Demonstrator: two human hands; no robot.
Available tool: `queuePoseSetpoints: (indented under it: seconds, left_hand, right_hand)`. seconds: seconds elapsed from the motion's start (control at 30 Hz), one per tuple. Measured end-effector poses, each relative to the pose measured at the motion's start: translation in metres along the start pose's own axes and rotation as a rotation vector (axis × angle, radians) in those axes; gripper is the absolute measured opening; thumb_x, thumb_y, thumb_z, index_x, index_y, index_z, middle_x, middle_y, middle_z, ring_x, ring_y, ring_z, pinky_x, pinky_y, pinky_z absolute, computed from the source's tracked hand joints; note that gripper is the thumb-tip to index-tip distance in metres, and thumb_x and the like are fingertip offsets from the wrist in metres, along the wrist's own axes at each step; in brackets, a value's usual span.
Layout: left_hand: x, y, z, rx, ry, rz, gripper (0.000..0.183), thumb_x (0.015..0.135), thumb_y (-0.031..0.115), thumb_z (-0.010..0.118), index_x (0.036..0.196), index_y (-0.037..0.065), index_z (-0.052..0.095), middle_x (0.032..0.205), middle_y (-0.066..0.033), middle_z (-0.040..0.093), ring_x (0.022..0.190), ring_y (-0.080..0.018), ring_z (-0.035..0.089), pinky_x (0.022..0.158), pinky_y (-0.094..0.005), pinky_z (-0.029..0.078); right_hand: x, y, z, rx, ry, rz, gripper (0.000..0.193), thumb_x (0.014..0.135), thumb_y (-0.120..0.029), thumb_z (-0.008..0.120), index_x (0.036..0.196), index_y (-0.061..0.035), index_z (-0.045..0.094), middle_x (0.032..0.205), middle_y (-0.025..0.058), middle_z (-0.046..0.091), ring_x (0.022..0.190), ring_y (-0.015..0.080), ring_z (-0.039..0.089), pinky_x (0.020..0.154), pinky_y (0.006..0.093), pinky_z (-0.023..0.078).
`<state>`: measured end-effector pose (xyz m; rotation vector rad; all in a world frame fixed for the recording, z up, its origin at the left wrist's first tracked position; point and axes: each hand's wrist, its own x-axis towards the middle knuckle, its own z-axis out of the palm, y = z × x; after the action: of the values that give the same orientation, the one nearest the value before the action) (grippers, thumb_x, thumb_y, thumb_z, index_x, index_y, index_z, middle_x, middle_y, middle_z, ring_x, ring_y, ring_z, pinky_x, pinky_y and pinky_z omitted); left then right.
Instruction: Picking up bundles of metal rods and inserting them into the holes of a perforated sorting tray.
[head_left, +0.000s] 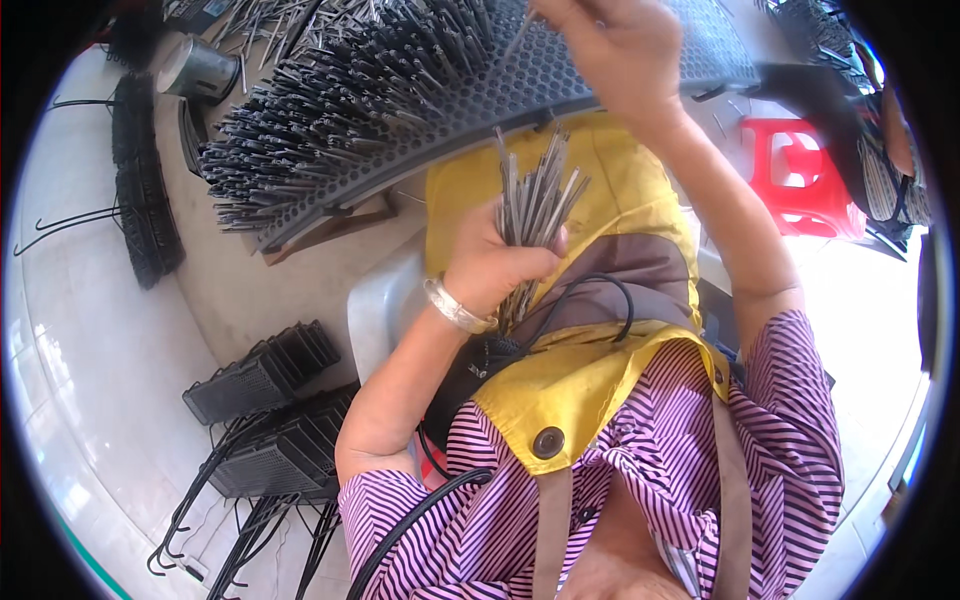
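Note:
My left hand (485,262) is closed around a bundle of thin grey metal rods (538,195), held upright above my lap. The rods' tops fan out a little, and some lower ends show beneath the fist. Up at the top edge, my right hand (630,60) reaches over a grey perforated board (590,85), fingers pinched. A thin metal rod (518,38) shows at its fingertips, slanting down toward the holes; whether it has entered one I cannot tell. Densely packed standing rods (340,115) fill the board's left part, while bare holes show to the right.
Loose rods (270,25) lie behind the board beside a metal can (198,70). Black racks with hooked wires (275,430) stand on the floor at left. A long black bundle (145,185) lies farther left. A red plastic stool (800,180) and another person's arm (895,130) are at right.

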<state>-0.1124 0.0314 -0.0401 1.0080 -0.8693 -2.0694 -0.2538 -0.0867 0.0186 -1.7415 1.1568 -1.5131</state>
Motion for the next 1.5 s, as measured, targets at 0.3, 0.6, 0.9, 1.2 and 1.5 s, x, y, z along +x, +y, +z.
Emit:
queuePoseSetpoints:
  seconds: [0.3, 0.6, 0.9, 1.2, 1.5]
  left_hand:
    - [-0.001, 0.002, -0.001, -0.006, 0.011, -0.032, 0.025, 0.06, -0.002, 0.061, 0.084, 0.001, 0.057, 0.074, -0.002, 0.059, 0.066, -0.0085, 0.055, 0.059, -0.0214, 0.044]
    - [0.001, 0.002, 0.004, 0.004, 0.0, 0.023, 0.023, 0.058, -0.005, 0.06, 0.08, -0.001, 0.057, 0.071, -0.0046, 0.058, 0.061, -0.0111, 0.054, 0.053, -0.0228, 0.044]
    - [0.0, -0.001, 0.001, -0.059, 0.009, 0.011, 0.025, 0.059, -0.005, 0.06, 0.083, -0.001, 0.056, 0.072, -0.0052, 0.058, 0.06, -0.0109, 0.054, 0.052, -0.0225, 0.045]
    - [0.001, -0.002, -0.004, -0.02, 0.022, -0.034, 0.028, 0.061, -0.003, 0.06, 0.088, 0.001, 0.055, 0.074, -0.0025, 0.059, 0.066, -0.009, 0.055, 0.059, -0.0214, 0.044]
    - [0.001, 0.001, -0.003, -0.015, 0.023, -0.028, 0.025, 0.06, -0.003, 0.06, 0.085, 0.0, 0.056, 0.074, -0.0029, 0.059, 0.065, -0.0091, 0.055, 0.058, -0.0209, 0.044]
  right_hand:
    - [0.006, 0.011, 0.019, -0.398, -0.331, -0.793, 0.03, 0.063, 0.003, 0.058, 0.093, 0.0043, 0.054, 0.066, 0.0119, 0.053, 0.058, 0.0278, 0.051, 0.052, 0.0359, 0.042]
    - [-0.005, 0.021, 0.025, -0.683, -0.598, -0.514, 0.029, 0.067, -0.002, 0.056, 0.096, -0.0001, 0.058, 0.069, 0.0169, 0.059, 0.066, 0.0307, 0.059, 0.057, 0.0368, 0.047]
    - [-0.03, -0.007, -0.009, -0.025, -0.799, 0.165, 0.017, 0.073, -0.006, 0.064, 0.088, 0.0003, 0.062, 0.075, 0.0053, 0.064, 0.067, 0.0091, 0.059, 0.062, 0.0217, 0.047]
    - [-0.024, -0.004, -0.015, 0.057, -0.348, 0.226, 0.015, 0.075, -0.006, 0.064, 0.089, 0.0008, 0.063, 0.074, 0.0039, 0.063, 0.067, 0.0078, 0.059, 0.062, 0.0194, 0.048]
    - [-0.001, -0.004, 0.004, -0.242, -0.063, -0.322, 0.014, 0.068, 0.002, 0.065, 0.081, 0.0002, 0.06, 0.068, 0.0125, 0.058, 0.06, 0.02, 0.059, 0.054, 0.0247, 0.045]
